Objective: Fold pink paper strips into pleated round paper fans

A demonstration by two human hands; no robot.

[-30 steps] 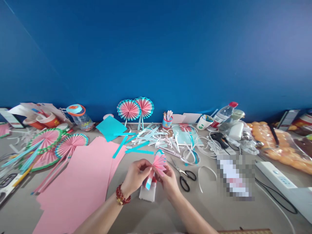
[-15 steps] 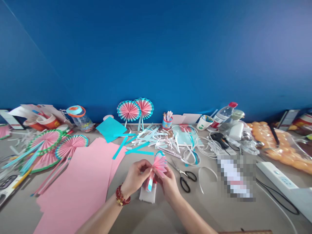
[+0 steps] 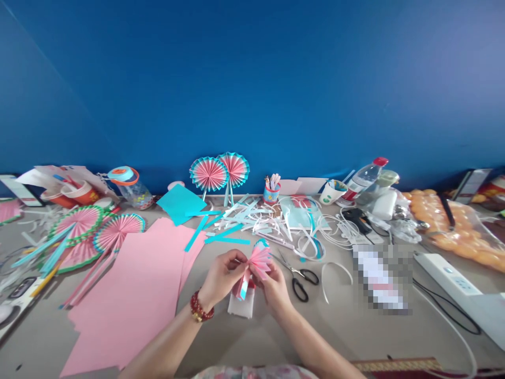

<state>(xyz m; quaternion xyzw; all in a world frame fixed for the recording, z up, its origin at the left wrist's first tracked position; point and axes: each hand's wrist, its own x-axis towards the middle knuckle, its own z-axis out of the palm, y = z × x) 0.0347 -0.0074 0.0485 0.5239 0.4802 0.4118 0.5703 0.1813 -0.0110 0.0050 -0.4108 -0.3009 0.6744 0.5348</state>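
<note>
Both my hands pinch a small pleated pink paper fan (image 3: 258, 261) with a teal edge, held above the grey table (image 3: 347, 331). My left hand (image 3: 221, 277), with a red bead bracelet at the wrist, grips the fan's left side. My right hand (image 3: 275, 287) grips its lower right side. The fan's folded lower end points down toward a white block (image 3: 241, 308) lying on the table under my hands. Black-handled scissors (image 3: 298, 278) lie just right of my right hand.
Large pink paper sheets (image 3: 130, 289) lie at the left. Finished fans (image 3: 90, 237) lie far left; two more (image 3: 219, 173) stand against the blue wall. Paper strips (image 3: 252, 221), cups, a bottle (image 3: 361, 181), cables and a white power strip (image 3: 453, 279) crowd the back and right.
The camera has tipped slightly, so everything sits a little higher in view. My hands keep the same grip on the fan, with only small finger shifts.
</note>
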